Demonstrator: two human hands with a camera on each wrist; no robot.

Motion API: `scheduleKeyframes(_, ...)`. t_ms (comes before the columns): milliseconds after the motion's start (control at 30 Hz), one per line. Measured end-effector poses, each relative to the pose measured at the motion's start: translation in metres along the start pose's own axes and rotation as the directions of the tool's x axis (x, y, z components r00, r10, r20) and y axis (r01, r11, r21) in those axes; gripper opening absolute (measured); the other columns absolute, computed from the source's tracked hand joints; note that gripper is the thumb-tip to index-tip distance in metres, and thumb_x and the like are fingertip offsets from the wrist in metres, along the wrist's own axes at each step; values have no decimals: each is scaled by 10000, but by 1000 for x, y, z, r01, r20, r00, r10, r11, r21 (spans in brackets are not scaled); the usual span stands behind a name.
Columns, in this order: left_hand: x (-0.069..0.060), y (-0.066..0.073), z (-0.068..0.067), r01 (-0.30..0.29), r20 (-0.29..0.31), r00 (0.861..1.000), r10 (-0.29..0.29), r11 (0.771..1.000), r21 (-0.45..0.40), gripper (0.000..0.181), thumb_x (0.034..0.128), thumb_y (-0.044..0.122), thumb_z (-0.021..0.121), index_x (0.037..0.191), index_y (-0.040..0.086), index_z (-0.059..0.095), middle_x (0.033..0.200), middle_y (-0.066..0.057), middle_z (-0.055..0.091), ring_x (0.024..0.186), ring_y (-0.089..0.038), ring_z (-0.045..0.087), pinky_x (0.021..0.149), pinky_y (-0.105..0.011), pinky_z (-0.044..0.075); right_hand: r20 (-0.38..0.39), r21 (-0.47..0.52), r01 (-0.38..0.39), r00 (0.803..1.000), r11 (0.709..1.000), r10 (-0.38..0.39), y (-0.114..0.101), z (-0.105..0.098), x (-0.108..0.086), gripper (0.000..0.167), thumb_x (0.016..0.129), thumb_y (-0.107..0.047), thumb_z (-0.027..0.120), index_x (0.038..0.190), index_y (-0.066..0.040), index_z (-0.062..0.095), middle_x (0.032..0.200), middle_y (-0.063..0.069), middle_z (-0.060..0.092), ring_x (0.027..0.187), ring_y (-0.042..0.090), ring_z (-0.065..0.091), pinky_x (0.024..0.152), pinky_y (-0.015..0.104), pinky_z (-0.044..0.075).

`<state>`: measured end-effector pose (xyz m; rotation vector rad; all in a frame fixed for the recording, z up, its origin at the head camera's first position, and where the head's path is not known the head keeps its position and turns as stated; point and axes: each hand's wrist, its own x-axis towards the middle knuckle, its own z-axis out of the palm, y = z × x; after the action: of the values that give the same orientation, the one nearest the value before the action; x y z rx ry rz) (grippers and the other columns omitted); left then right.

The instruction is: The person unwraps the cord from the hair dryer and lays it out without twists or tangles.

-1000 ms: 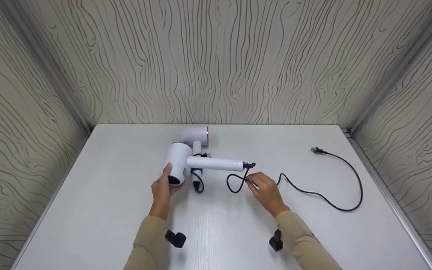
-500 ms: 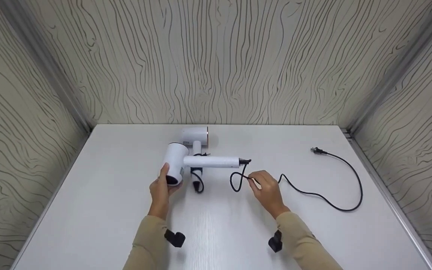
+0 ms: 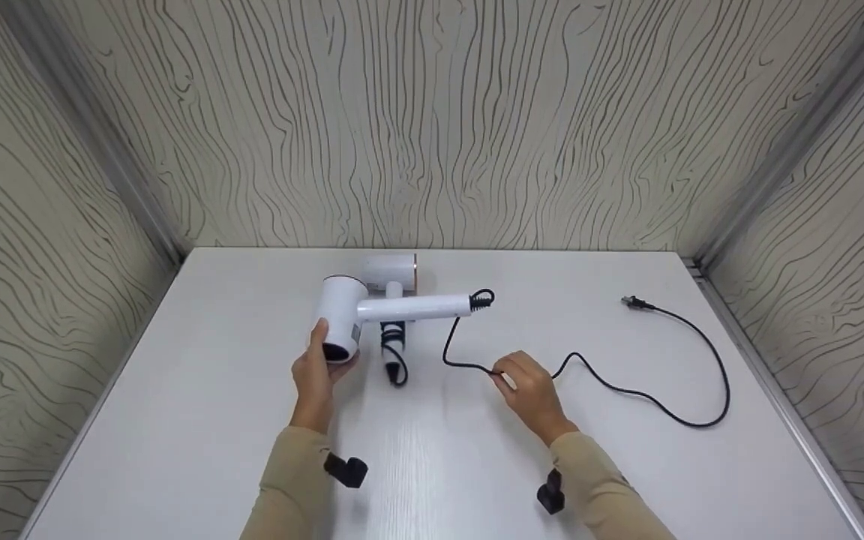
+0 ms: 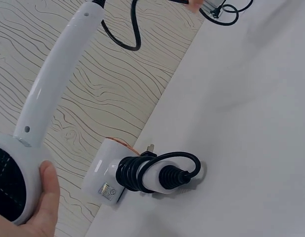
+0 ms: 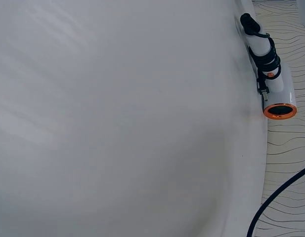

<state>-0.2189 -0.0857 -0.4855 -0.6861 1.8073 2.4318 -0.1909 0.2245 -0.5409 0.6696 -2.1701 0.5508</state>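
My left hand (image 3: 316,379) grips a white hair dryer (image 3: 413,307) by the rear of its barrel, the thumb along the side. Its handle points right, held above the table. From the handle's end a black cord (image 3: 469,365) drops and runs to my right hand (image 3: 533,394), which pinches it between thumb and fingertips. In the left wrist view, the left thumb (image 4: 49,192) lies beside the dryer's dark grille (image 4: 8,185). The right wrist view shows a stretch of cord (image 5: 282,187) but not the right hand.
A second white hair dryer (image 3: 394,268) lies behind the held one, partly hidden by it, its cord (image 4: 130,174) wound round the handle. The held dryer's cord curves across the right side of the white table (image 3: 237,420) to a plug (image 3: 634,301). Patterned walls (image 3: 432,127) enclose the table.
The held dryer has shifted left and slightly away, its handle end rising. The cord's crossed loop near my right hand has opened out, and a small loop now stands at the handle end.
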Motion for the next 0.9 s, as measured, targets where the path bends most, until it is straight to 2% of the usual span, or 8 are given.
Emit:
scheduleKeyframes(167, -1, 4, 0, -13, 16, 1000, 13, 1000, -8, 760, 932, 567, 467, 1416, -13, 375, 1331, -207, 445, 946, -172, 645, 831, -283, 606, 111, -10, -43, 993, 999, 44, -1, 5, -10, 283, 612, 30, 859, 746, -114, 655, 763, -22, 616, 735, 70, 602, 655, 132, 518)
scheduleKeyframes(300, -3, 8, 1, -19, 25, 1000, 19, 1000, -5, 767, 935, 577, 452, 1428, -4, 362, 1340, -205, 444, 965, -175, 648, 851, -281, 601, 175, -12, -52, 983, 999, 53, -1, 10, -18, 260, 620, 22, 851, 736, -117, 665, 761, -24, 624, 733, 82, 615, 656, 157, 534)
scheduleKeyframes(533, -3, 14, 3, -17, 33, 999, 19, 998, -64, 741, 947, 560, 440, 1422, -4, 369, 1271, -182, 481, 834, -111, 679, 839, -264, 600, 280, -2, -25, 960, 1000, 24, -2, 17, -24, 97, 766, -40, 775, 752, -80, 688, 752, 8, 653, 728, 109, 627, 655, 196, 547)
scheduleKeyframes(700, -3, 19, 6, -24, 38, 999, 27, 996, -86, 715, 956, 535, 441, 1418, -6, 378, 1247, -176, 491, 808, -99, 683, 836, -261, 600, 316, -8, 8, 949, 1000, -5, -5, 21, -25, 150, 697, 26, 791, 738, -82, 695, 739, 11, 651, 715, 113, 618, 635, 201, 540)
scheduleKeyframes(900, -3, 24, 9, -44, 36, 998, 47, 996, -72, 728, 952, 547, 446, 1432, 6, 368, 1305, -185, 470, 895, -124, 666, 872, -276, 593, 352, -18, 6, 936, 1000, 0, -6, 23, -28, 134, 701, 15, 789, 737, -82, 705, 734, 8, 641, 713, 122, 620, 639, 210, 543)
